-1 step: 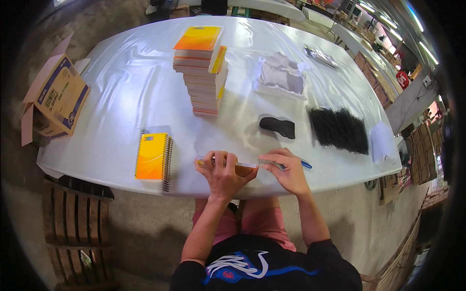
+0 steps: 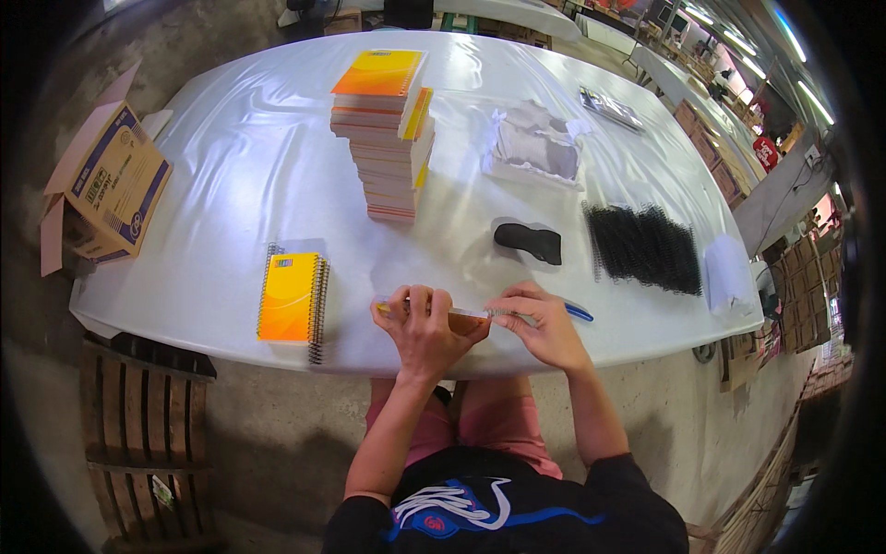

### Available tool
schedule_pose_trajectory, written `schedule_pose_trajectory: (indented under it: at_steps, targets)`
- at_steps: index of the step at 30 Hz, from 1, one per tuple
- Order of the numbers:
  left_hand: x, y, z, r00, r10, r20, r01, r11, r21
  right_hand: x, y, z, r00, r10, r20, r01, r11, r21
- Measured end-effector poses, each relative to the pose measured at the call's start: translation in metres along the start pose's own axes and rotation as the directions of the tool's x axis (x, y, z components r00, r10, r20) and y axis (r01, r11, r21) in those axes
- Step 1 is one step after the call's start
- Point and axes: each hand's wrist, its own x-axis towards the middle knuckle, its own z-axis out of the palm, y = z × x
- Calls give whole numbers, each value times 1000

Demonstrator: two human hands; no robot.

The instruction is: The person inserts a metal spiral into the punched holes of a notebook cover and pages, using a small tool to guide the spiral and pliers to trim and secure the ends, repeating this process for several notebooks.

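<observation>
White-covered table [image 2: 212,203], concrete flr [image 2: 286,420] below; person at near edge, approx. ctr. L hand [image 2: 427,334] curled tight round orange notebook [image 2: 467,325], held low at near edge, ctr. R hand [image 2: 546,325] just to its rt, thumb & fingers pinched narrow on thin spiral coil [image 2: 499,313] at notebook's rt end. Blue tool [image 2: 579,312], partly hidden, just past R hand. Blk curved obj. [image 2: 529,242] farther off; blk coil pile [image 2: 643,247] to rt. Tall notebook stack [image 2: 388,171] far, L of ctr. Yellow coil-bound notebooks [image 2: 289,300] near L.
</observation>
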Motion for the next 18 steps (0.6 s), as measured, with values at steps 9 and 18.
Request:
schedule_pose_trajectory:
  at_steps: [9,18]
  targets:
    - [8,-4,-2,998,-2,64,3,1000,-16,3,-2,-9,950,103,295,-152,977,149]
    - [0,-16,-1,987,91,133,-87,995,-42,0,-14,-7,960,210,188,-233,966,114]
